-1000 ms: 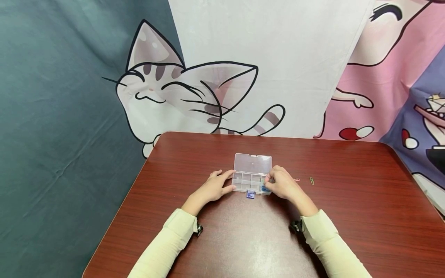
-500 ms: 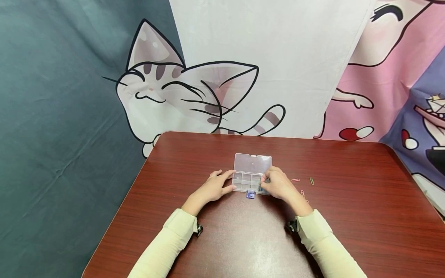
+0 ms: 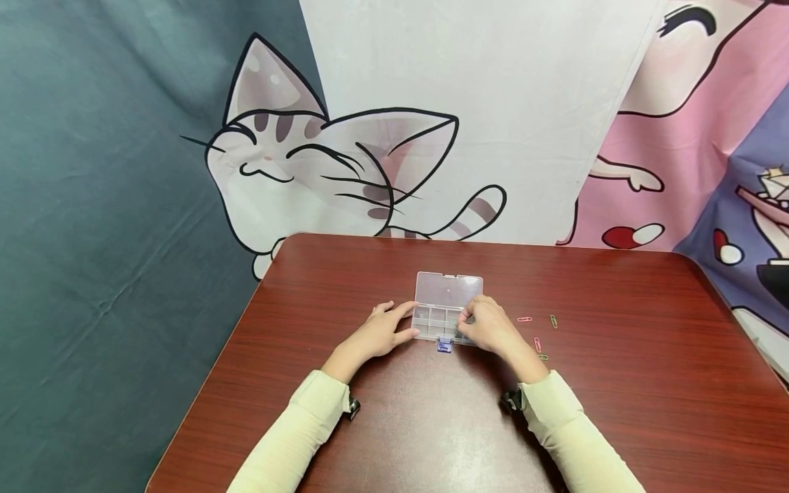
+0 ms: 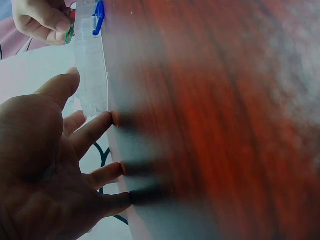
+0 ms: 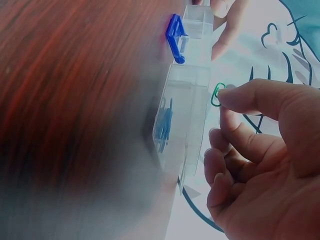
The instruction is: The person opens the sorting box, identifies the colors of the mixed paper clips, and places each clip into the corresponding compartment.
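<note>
The box's (image 3: 439, 322) raised lid (image 3: 448, 289) blocks any approach from behind. Both hands (image 3: 377, 333) (image 3: 487, 327) flank it. Loose paper clips (image 3: 535, 337) lie right; the table's (image 3: 320, 287) left side offers passage.

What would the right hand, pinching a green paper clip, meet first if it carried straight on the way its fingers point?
Probably the clear box: the right hand holds the green paper clip just at the open compartments, likely one near the middle, though depth is unclear.

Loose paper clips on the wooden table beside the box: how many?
4: a pink paper clip, an olive-green paper clip, a second pink clip nearer the person, and a green clip by the right sleeve. The arm may hide others.
</note>
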Action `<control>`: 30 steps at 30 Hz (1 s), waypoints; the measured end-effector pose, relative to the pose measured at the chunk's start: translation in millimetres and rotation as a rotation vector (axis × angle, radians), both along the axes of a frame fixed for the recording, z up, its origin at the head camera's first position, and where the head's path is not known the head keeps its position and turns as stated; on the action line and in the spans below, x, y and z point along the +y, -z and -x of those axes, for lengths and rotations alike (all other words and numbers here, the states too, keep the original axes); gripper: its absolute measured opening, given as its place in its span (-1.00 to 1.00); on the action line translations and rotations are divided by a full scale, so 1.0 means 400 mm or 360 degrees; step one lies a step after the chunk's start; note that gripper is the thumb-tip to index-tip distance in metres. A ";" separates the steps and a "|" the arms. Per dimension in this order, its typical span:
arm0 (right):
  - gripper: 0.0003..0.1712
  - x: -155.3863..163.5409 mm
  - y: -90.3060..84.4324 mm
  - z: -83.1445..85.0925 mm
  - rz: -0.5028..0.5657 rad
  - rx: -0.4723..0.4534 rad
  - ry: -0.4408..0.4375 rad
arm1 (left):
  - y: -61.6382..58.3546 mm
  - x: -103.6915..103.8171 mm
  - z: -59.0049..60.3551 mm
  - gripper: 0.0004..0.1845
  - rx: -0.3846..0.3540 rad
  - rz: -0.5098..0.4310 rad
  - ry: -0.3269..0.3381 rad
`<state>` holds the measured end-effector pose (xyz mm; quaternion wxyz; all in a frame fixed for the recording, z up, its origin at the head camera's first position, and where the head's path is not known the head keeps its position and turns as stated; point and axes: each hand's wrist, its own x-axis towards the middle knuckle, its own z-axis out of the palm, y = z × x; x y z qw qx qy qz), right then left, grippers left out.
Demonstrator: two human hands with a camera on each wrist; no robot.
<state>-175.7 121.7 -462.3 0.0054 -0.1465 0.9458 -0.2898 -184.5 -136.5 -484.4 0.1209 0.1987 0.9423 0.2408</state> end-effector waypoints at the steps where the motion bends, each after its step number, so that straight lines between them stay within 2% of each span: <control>1: -0.94 -0.002 0.000 0.000 0.0006 -0.0003 0.0005 | 0.000 0.000 0.000 -0.35 0.0000 0.0001 0.0001; 11: -0.90 -0.014 0.001 -0.004 -0.0003 0.0021 0.0012 | 0.001 0.001 0.001 -0.34 -0.0004 -0.0001 -0.0004; 30: -0.90 -0.026 0.001 -0.013 -0.0070 -0.0039 0.0068 | 0.005 0.000 0.002 -0.34 -0.0015 -0.0001 -0.0008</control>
